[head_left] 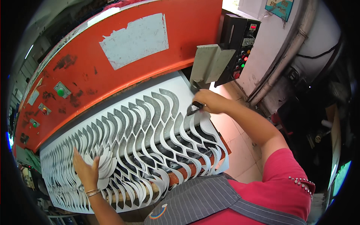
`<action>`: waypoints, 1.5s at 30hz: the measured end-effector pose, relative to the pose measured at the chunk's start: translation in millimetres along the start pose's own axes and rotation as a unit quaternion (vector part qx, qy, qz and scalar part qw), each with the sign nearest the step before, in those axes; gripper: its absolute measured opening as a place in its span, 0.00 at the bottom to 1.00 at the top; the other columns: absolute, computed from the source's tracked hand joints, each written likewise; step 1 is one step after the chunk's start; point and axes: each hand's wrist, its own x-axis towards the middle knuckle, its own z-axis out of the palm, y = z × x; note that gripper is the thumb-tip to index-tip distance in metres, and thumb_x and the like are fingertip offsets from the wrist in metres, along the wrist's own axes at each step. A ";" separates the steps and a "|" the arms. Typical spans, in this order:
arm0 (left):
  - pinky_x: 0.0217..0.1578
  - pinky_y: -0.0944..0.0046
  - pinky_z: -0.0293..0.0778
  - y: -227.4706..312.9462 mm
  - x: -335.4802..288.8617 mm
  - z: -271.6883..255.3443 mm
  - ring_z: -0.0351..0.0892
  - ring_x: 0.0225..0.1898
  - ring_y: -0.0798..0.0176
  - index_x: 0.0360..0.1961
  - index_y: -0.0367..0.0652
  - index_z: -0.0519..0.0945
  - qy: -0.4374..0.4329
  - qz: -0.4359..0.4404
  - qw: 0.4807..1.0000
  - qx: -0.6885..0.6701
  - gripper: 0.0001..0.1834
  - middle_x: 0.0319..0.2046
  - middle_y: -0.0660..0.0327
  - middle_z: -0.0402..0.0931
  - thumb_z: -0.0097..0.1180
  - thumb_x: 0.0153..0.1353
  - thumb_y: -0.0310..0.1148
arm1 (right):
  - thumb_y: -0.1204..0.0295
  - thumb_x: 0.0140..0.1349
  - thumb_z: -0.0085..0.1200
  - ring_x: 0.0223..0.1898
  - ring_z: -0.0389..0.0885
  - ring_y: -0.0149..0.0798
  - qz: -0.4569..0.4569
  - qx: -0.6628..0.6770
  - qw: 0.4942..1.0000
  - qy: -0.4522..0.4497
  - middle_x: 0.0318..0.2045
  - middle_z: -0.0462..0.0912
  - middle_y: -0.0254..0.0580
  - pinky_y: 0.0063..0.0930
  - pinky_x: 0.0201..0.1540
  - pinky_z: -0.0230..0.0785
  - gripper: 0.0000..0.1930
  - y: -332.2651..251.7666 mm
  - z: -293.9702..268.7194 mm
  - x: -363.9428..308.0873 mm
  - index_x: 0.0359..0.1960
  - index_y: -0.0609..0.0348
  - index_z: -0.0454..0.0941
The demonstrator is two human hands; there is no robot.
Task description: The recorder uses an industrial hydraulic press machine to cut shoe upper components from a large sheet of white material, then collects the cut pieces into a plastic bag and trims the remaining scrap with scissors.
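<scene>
A large white sheet (176,83), cut into rows of curved, leaf-shaped openings, lies across the bed of an orange press. My left hand (87,170) is over the sheet's left part, with the thumb raised and a fanned bundle of white cut pieces (107,168) gripped in it. At the far right end of the sheet, my right hand (212,102) closes on a black cutting die (193,108), a narrow loop that touches or hovers just over the sheet; which one I cannot tell. My fingers hide part of it.
The orange press beam (138,45) spans the far side, with a green button (61,91) at its left. A grey metal bracket (210,63) stands beyond my right hand, beside a black control box (243,48). Tiled floor (238,150) lies to the right.
</scene>
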 end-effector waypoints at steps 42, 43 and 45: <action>0.48 0.55 0.62 297.9 60.5 187.8 0.66 0.47 0.53 0.53 0.37 0.75 -0.173 0.230 0.889 -0.357 0.27 0.42 0.58 0.71 0.54 0.46 0.24 | 0.57 0.32 0.75 0.70 0.48 0.56 0.177 0.178 0.965 0.080 0.65 0.53 0.68 0.39 0.67 0.50 0.44 42.0 60.5 45.3 0.54 0.55 0.68; 0.49 0.55 0.62 298.5 61.0 187.0 0.66 0.48 0.53 0.52 0.37 0.75 -0.172 0.229 0.889 -0.357 0.27 0.42 0.58 0.71 0.54 0.46 0.25 | 0.57 0.32 0.75 0.70 0.48 0.56 0.177 0.175 0.965 0.081 0.65 0.53 0.68 0.39 0.67 0.50 0.44 41.6 59.0 44.9 0.54 0.55 0.68; 0.49 0.56 0.62 299.1 62.8 185.7 0.66 0.48 0.53 0.52 0.37 0.76 -0.166 0.231 0.889 -0.359 0.26 0.42 0.58 0.71 0.54 0.46 0.25 | 0.57 0.31 0.75 0.70 0.47 0.56 0.167 0.170 0.967 0.085 0.65 0.54 0.68 0.39 0.67 0.49 0.44 43.5 59.2 44.1 0.54 0.56 0.68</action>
